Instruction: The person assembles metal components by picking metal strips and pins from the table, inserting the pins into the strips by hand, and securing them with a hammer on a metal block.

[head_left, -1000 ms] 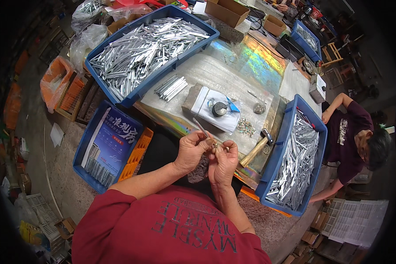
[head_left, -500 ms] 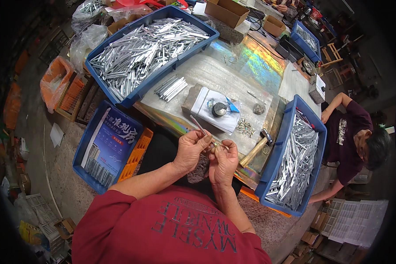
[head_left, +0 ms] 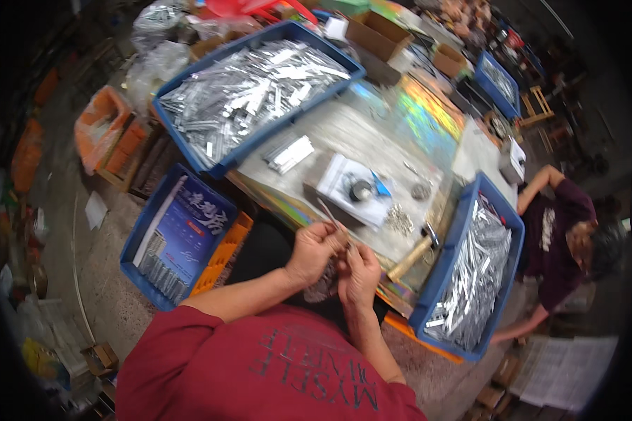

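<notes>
Above my lap, my left hand (head_left: 309, 258) pinches a thin, slender metal strip (head_left: 327, 212), which sticks up past the fingertips toward the table. My right hand (head_left: 358, 275) is closed right beside it, fingertips pressed at the strip's lower end. Whatever lies between the right fingers is too small and blurred to name. Just beyond, on the table, a round dark-topped container (head_left: 360, 191) stands on white paper (head_left: 337, 181) over a block. A heap of small metal parts (head_left: 400, 220) lies to its right, near a wooden-handled hammer (head_left: 410, 258).
Blue bins of metal strips stand at the far left (head_left: 214, 167) and right (head_left: 420, 309) of the table. A small row of strips (head_left: 289, 154) lies between. Left of my lap is a blue tray (head_left: 128, 252) with a printed sheet. A co-worker (head_left: 558, 231) sits at the right.
The whole view has shifted, so the table and bins appear a little lower and further right, with blur. Both hands remain together at the strip.
</notes>
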`<state>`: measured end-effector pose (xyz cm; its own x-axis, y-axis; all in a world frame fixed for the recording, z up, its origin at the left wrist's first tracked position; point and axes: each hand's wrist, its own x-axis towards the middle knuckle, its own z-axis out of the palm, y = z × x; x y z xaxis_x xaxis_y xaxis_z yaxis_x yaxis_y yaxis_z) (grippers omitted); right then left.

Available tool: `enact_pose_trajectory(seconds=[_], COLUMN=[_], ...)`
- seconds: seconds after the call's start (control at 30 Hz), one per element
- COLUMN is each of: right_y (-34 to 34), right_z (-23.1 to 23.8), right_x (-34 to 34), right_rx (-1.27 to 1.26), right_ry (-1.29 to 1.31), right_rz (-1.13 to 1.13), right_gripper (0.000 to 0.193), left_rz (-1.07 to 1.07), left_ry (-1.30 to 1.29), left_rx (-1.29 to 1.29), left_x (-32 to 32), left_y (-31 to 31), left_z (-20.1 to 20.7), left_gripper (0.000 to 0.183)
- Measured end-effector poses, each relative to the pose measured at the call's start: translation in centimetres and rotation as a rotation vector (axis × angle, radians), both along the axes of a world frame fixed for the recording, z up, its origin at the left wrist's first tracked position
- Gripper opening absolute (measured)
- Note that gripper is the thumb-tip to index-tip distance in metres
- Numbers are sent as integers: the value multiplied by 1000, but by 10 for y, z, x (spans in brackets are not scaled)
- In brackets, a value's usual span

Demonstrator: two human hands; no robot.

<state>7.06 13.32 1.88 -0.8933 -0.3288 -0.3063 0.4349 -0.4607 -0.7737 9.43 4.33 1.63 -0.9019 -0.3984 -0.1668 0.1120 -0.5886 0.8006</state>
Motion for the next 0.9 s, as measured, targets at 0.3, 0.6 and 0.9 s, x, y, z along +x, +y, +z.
enact_pose_trajectory(seconds=[0.3, 0.6, 0.9], right_y=[15, 35, 29], right_z=[-19, -14, -6], right_x=[-22, -43, -61], right_rx=[-45, 82, -83], right_ry=[86, 183, 114], right_rz=[-30, -111, -158], right_gripper=[8, 6, 5], left_rz=[-103, -154, -163], left_ry=[75, 147, 167], left_rx=[192, 90, 148], left_x=[-26, -53, -72], left_y=[18, 35, 26], left_z=[-16, -13, -10], left_gripper=[12, 11, 8])
